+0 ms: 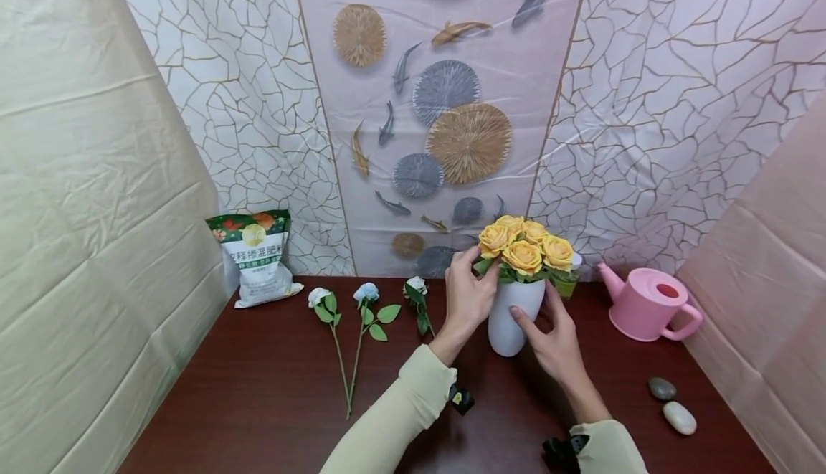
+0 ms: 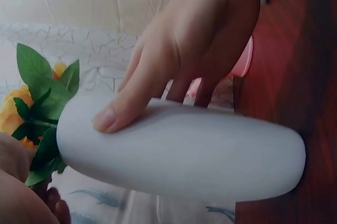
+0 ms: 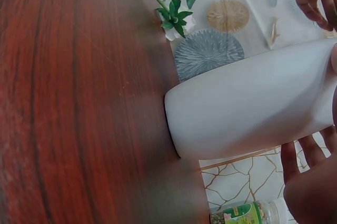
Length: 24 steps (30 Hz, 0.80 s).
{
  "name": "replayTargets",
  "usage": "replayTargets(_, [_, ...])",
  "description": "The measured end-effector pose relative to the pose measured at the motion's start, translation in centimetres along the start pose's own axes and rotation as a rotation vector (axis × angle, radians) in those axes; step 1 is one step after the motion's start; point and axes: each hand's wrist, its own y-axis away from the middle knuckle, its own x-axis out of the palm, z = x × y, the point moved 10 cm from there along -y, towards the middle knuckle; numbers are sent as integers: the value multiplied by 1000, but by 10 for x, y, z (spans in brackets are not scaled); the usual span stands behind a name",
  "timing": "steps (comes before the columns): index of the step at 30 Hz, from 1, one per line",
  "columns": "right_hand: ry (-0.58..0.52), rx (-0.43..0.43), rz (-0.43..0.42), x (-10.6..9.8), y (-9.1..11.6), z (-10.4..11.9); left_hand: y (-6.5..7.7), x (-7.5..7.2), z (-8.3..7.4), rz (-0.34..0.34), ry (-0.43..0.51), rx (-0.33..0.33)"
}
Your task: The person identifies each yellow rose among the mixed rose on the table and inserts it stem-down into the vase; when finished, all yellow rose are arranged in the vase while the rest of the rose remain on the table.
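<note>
A white vase (image 1: 513,320) stands on the dark red-brown table and holds several yellow roses (image 1: 524,257) with green leaves. My right hand (image 1: 560,345) grips the vase from the right. In the left wrist view the right thumb (image 2: 108,119) lies across the upper part of the vase, its fingers round the far side. My left hand (image 1: 471,291) is at the left edge of the bouquet, fingers bent beside the roses and leaves (image 2: 45,92). Whether it pinches a stem or leaf is hidden.
Three pale roses lie left: a white rose (image 1: 319,297), a blue rose (image 1: 366,292) and another pale rose (image 1: 416,286). A fertilizer bag (image 1: 261,266) stands back left. A pink watering can (image 1: 648,305), two stones (image 1: 680,417) and a green-labelled bottle (image 3: 245,213) are to the right.
</note>
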Motion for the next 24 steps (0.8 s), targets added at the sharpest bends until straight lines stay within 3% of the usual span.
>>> replayTargets(4, [16,-2,-8,1,-1,-14,-5,6,4,64,-11,-13])
replayTargets(9, [25,6,0,3,1,-17,-1,11,8,125,13,-30])
replayTargets(18, [24,13,-5,3,1,-16,2,10,15,117,93,-28])
replayTargets(24, [-9,34,0,4,4,-21,10,10,27,238,141,-23])
